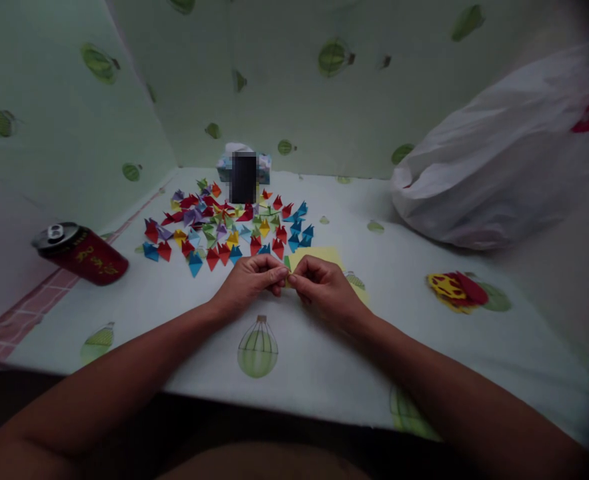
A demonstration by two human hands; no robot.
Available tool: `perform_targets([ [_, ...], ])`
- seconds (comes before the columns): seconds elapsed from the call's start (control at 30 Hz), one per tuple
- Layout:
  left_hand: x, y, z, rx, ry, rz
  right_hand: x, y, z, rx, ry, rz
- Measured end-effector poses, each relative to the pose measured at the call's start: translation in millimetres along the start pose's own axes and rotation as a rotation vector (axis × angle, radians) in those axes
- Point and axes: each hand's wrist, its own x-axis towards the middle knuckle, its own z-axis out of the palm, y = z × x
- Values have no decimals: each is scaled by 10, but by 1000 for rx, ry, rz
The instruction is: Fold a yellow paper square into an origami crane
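Observation:
My left hand and my right hand meet at the middle of the table, fingertips pinched together. Between them is a small piece of folded yellow paper, mostly hidden by the fingers. Just beyond and partly under my right hand lie pale yellow paper sheets. A sliver of green shows behind the fingertips. Past my left hand spreads a crowd of small folded paper cranes in red, blue, yellow, green and purple.
A dark red drink can stands at the left. Behind the cranes are a tissue box and a dark, blurred-out phone-like object. A white plastic bag bulges at the right, with red and yellow cut-out pieces in front.

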Motion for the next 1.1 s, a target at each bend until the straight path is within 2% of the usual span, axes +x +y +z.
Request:
perform_targets([
  [0.3, -27, 91, 37, 144, 58, 46, -29, 72, 46, -213, 82, -138],
  [0.5, -25, 75, 29, 149, 57, 60, -24, 64, 47, -68, -33, -19],
  [0.7, -70, 55, 55, 330, 68, 168, -64, 41, 62, -76, 44, 29],
  [0.8, -79, 37, 67, 307, 66, 169, -82, 39, 65, -8, 33, 78],
  [0.97, -76, 26, 58, 401, 47, 219, -84, 42, 52, -175, 56, 11],
  [1.1, -115, 42, 79, 371, 58, 233, -108, 26, 49, -140, 37, 29],
])
